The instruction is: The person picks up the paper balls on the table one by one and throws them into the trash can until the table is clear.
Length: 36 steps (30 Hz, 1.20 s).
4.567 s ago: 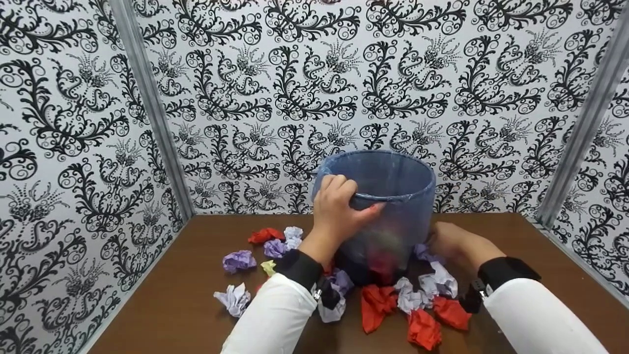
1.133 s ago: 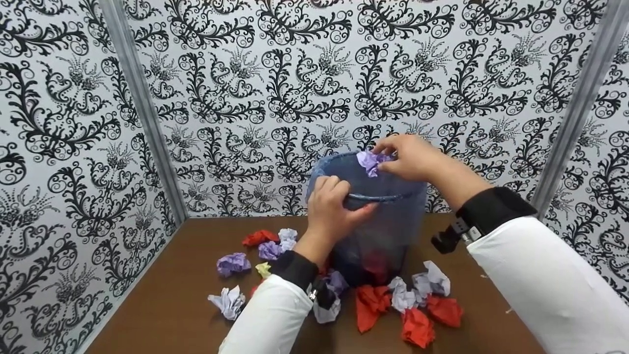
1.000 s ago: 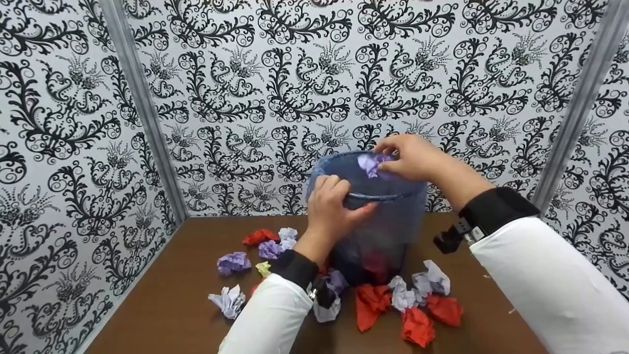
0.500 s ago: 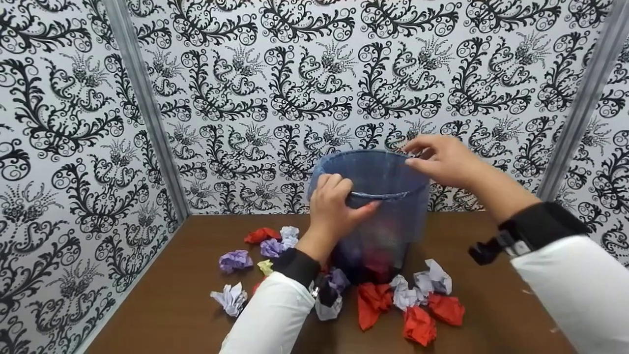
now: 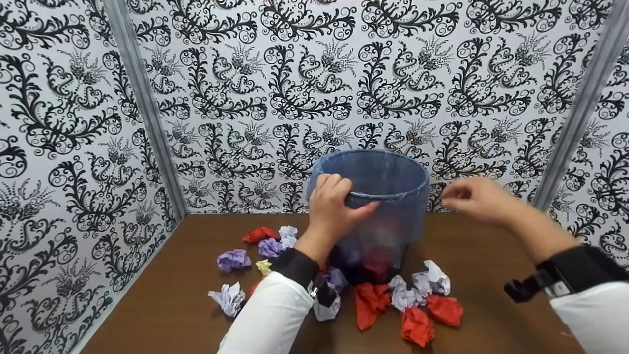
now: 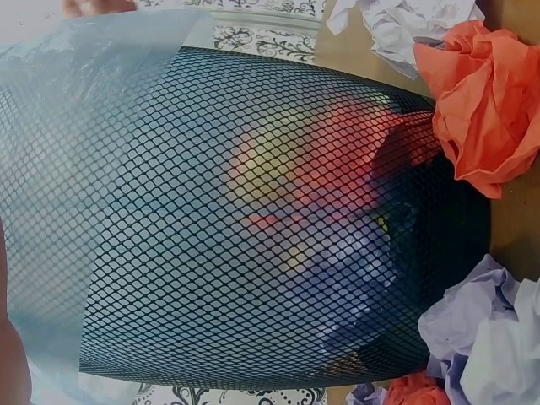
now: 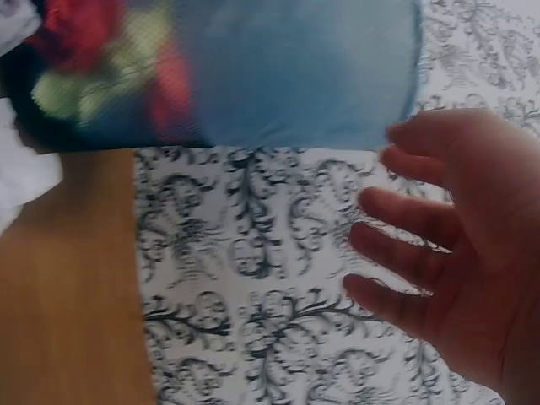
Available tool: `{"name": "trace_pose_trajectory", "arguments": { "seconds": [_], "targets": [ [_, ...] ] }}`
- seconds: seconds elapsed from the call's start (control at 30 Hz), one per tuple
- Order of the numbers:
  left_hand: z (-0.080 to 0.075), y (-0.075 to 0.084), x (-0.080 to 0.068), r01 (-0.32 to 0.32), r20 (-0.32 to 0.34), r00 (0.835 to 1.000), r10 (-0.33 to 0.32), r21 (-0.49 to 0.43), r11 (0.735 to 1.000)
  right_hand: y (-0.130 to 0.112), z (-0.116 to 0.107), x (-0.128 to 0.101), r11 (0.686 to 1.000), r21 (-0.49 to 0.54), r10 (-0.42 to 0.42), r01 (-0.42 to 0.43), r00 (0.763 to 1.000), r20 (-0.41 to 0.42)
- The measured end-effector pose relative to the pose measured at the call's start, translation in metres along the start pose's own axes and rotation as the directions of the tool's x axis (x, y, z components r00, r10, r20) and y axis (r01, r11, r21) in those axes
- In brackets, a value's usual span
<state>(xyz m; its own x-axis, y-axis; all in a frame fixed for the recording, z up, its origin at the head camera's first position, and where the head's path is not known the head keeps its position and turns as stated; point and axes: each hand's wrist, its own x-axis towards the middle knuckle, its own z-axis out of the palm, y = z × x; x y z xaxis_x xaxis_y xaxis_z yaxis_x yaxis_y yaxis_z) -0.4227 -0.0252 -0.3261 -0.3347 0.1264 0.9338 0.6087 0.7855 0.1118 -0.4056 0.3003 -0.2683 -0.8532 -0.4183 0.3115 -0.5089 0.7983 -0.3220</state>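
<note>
Motion-blurred right hand; crumpled papers inside the mesh bin, dim behind its liner.

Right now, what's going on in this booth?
A person is working at a mesh bin lined with a blue bag, standing on a brown table. The left hand grips the bin's near rim. The right hand hangs in the air to the right of the bin, fingers relaxed and empty. Crumpled paper balls, red, purple and white, lie round the bin's base; more show through the mesh inside.

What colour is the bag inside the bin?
Light blue; the bag lines the black mesh bin, clearest in the left wrist view.
</note>
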Motion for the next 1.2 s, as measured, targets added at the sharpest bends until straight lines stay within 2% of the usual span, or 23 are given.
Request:
{"name": "trace_pose_trajectory", "arguments": {
  "seconds": [0.1, 0.2, 0.27, 0.4, 0.6, 0.77, 0.93, 1.2],
  "targets": [
    [0.000, 0.000, 0.000, 0.002, 0.009, 1.000, -0.002, -0.002, 1.000, 0.011, 0.021, -0.004, 1.000, 0.013, -0.018, 0.017, 0.995, 0.101],
    [0.000, 0.000, 0.000, 0.006, 0.014, 1.000, -0.006, -0.001, 1.000, 0.018, 0.044, -0.007, 0.999, 0.041, -0.017, 0.009, 0.977, 0.210],
    [0.000, 0.000, -0.001, 0.008, 0.010, 1.000, -0.008, 0.004, 1.000, 0.021, 0.058, -0.010, 0.998, 0.056, 0.011, -0.027, 0.963, 0.268],
    [0.001, 0.000, -0.001, 0.004, -0.013, 1.000, -0.004, 0.014, 1.000, 0.021, 0.083, -0.017, 0.993, 0.020, 0.105, -0.119, 0.938, 0.331],
    [0.001, 0.000, 0.000, 0.003, -0.027, 1.000, -0.003, 0.002, 1.000, 0.019, 0.107, -0.019, 0.987, -0.047, 0.158, -0.151, 0.907, 0.391],
    [0.000, 0.000, 0.000, 0.005, -0.019, 1.000, -0.005, 0.000, 1.000, 0.020, 0.119, -0.019, 0.983, -0.074, 0.182, -0.167, 0.895, 0.408],
    [0.001, 0.000, 0.000, 0.007, -0.015, 1.000, -0.007, -0.004, 1.000, 0.024, 0.125, -0.021, 0.980, -0.070, 0.197, -0.184, 0.893, 0.405],
    [0.000, 0.000, 0.000, 0.010, -0.008, 1.000, -0.010, -0.003, 1.000, 0.027, 0.126, -0.023, 0.989, -0.053, 0.151, -0.141, 0.909, 0.388]
  ]
}}
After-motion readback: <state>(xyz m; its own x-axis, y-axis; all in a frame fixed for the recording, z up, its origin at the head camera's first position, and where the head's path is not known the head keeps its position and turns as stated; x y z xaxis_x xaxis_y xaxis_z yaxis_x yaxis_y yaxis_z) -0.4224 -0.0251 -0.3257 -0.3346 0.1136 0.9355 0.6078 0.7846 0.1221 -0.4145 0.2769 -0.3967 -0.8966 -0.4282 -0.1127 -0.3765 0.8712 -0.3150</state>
